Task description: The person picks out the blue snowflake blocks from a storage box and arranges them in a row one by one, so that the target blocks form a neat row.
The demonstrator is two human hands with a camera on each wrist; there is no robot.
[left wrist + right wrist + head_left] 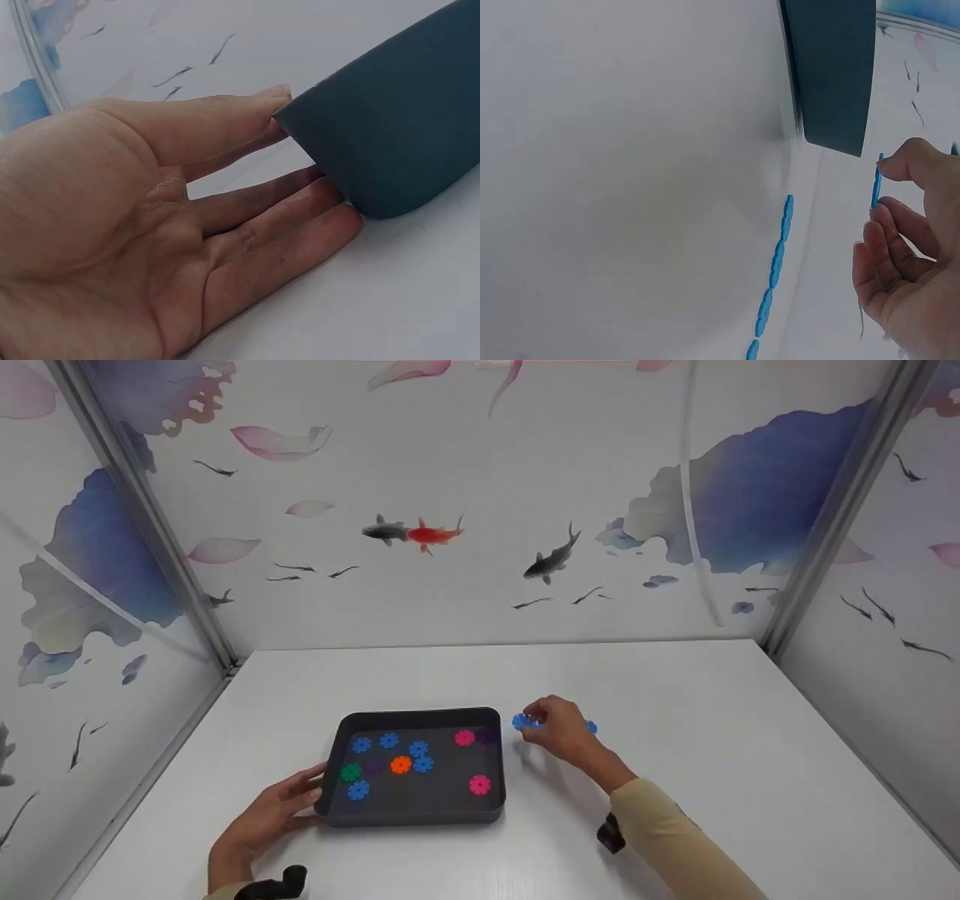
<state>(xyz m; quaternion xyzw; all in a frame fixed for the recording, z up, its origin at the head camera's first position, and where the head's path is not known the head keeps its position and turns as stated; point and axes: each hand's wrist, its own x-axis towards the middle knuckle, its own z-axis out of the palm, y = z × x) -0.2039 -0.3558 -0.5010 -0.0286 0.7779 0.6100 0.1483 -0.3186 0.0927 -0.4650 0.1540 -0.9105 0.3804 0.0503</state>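
Note:
My left hand (262,817) rests its nearly straight fingers and thumb against the left side of a dark grey tray (409,816). In the left wrist view the fingertips touch the tray's outer wall (397,127). To the right of the tray, my right hand (562,731) pinches a small blue notched disc (877,180) between thumb and fingertips. Below that hand, a row of blue discs (778,262) lies on the table, seen nearly edge-on. From the head view, one blue disc (592,727) shows past the hand, which hides others.
Inside the tray lie several blue discs (361,745), pink discs (480,785), an orange disc (401,765), a green disc (350,772) and dark purple ones (375,766). The white table (675,750) is bounded by printed panels (480,607) behind and at both sides.

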